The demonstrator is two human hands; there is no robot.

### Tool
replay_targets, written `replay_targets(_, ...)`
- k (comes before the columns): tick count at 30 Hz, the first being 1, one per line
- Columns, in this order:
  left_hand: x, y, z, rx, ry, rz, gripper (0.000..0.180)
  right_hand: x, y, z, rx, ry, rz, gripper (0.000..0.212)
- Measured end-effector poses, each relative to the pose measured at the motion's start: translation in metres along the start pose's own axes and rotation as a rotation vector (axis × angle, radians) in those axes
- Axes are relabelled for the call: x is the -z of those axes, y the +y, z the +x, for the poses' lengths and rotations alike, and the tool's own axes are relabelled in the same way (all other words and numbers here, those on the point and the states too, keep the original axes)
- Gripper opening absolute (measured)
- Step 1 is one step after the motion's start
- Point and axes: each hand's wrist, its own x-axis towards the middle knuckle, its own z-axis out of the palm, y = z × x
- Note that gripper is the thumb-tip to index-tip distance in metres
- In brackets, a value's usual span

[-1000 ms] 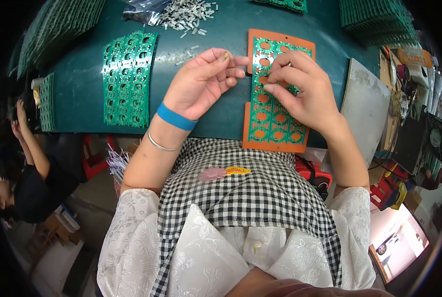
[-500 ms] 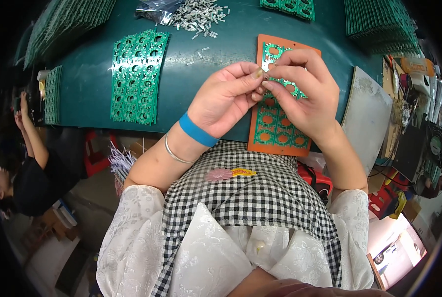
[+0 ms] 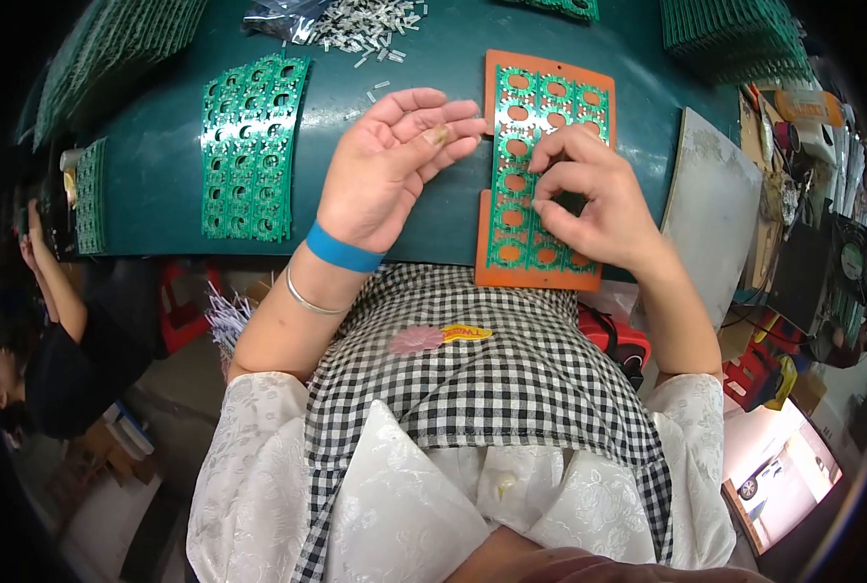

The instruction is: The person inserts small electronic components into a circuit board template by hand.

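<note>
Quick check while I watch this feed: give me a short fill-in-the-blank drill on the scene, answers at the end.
1. The green circuit board panel by the right hand lies on a backing tray coloured ____.
2. The blue wristband is worn on the person's ____ arm.
3. In the picture, the flat grey plate lies to the ____ of the panel.
4. The apron is checked in black and ____.

Missing words: orange; left; right; white.
</note>
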Motion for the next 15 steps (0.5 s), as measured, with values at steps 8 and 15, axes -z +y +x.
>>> replay_targets(8,-0.0009,-0.0034,-0.0015,0.034,-0.049,0.004,0.03,-0.0071,0.004,-0.0065,0.024,-0.068,-0.11,0.008)
replay_targets(15,-0.0015,-0.0069,-0.0024,0.039,-0.05,-0.034,0.028,-0.006,0.0042,-0.0052,0.035,-0.088,-0.103,0.01)
